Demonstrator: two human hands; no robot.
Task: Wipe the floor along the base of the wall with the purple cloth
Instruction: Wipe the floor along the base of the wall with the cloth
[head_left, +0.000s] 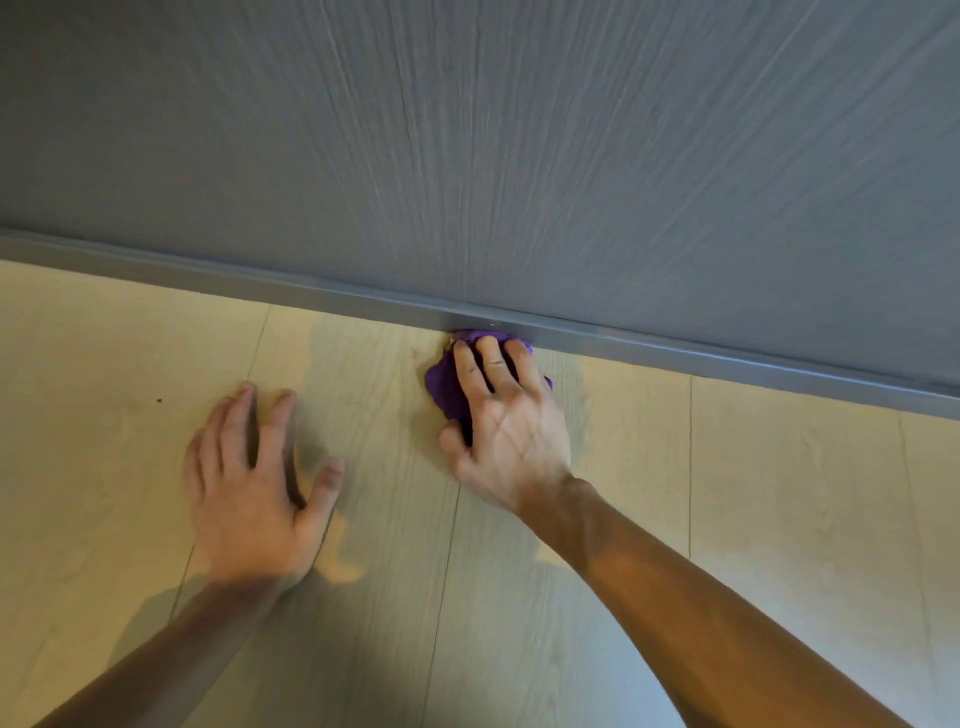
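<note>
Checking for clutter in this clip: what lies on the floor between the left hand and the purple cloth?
Nothing: the head view shows only bare pale floor between the left hand and the purple cloth under the right hand.

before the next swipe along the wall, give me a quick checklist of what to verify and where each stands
1. Purple cloth under the right hand: ok, fingers pressing it flat.
2. Cloth reaching the skirting strip: ok, its far edge meets the base.
3. Left hand braced on the floor: ok, open and empty.
4. Path to the right along the strip: ok, nothing in the way.
5. Dark speck left of the left hand: not ok, unwiped.
6. Cloth dampness: cannot tell.
</note>
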